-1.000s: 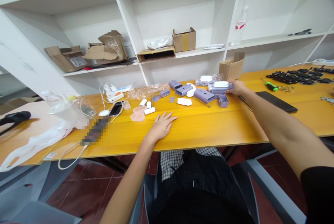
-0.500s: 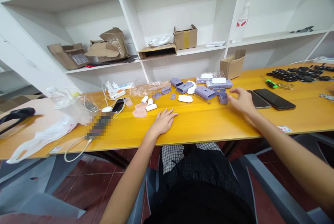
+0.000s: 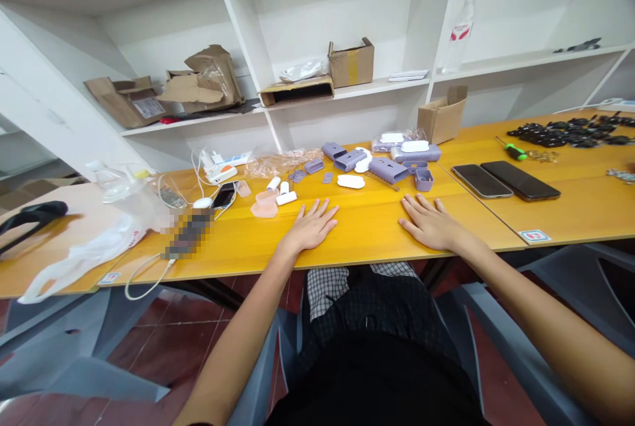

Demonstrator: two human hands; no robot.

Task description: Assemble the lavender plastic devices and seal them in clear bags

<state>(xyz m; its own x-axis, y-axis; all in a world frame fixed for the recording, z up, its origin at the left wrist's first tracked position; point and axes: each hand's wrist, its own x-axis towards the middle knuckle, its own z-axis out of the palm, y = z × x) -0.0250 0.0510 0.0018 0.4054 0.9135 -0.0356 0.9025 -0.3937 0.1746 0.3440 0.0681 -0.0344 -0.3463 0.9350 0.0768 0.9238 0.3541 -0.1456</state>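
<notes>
My left hand (image 3: 311, 227) lies flat on the yellow wooden table (image 3: 362, 241), fingers spread, holding nothing. Flat on the same table rests my right hand (image 3: 429, 222), its fingers apart and empty. Just beyond the right fingertips stands a small purple cup-shaped part (image 3: 423, 179). Purple hollow housings (image 3: 387, 170) lie behind the space between the hands, with a white oval piece (image 3: 350, 181) in front of them. To the left of my left hand are pink translucent pieces (image 3: 264, 206) and small white cylinders (image 3: 286, 198).
Two dark phones (image 3: 520, 180) lie to the right, beyond a table seam. Farther right are a green-handled screwdriver (image 3: 514, 151) and a heap of black parts (image 3: 550, 133). A plastic bag (image 3: 84, 260), charging cables and another phone (image 3: 224, 195) occupy the left. White shelves hold cardboard boxes (image 3: 352, 65).
My right hand has moved down and left from beside the small purple part and now lies flat. My left hand stays on the table, its fingers spread wider. The view has shifted slightly.
</notes>
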